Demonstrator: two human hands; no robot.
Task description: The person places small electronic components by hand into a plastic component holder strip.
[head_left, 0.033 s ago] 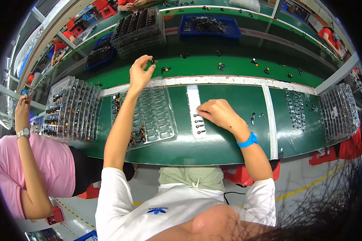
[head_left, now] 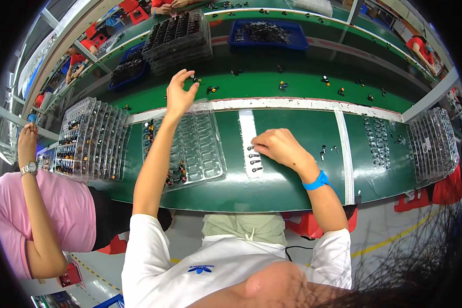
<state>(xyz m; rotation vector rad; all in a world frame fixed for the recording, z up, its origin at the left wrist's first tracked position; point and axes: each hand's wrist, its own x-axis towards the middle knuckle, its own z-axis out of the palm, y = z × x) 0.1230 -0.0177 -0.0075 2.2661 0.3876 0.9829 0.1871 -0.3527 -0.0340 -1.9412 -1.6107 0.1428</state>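
My left hand (head_left: 181,94) reaches over the green belt, thumb and fingers apart around a small black part with orange and white bits (head_left: 196,80). The fingers do not look closed on it. Below that forearm lies a clear moulded tray (head_left: 206,149), with dark parts in its left-hand pockets. My right hand (head_left: 280,146) is over a white strip (head_left: 246,123) on the green bench, its fingertips pinched together. They hide whatever is between them. Beneath them, several small black stemmed parts, like earbuds (head_left: 255,162), lie in a row on the strip.
Stacked clear trays stand at the left (head_left: 92,138) and right (head_left: 432,143) bench ends. Beyond the belt are a tall tray stack (head_left: 177,41) and a blue tray (head_left: 297,43). Loose parts (head_left: 323,153) lie right of my hand. A person in pink (head_left: 46,205) sits at left.
The loose parts on the belt have shifted very slightly to the right. Both of my hands have stayed almost in place.
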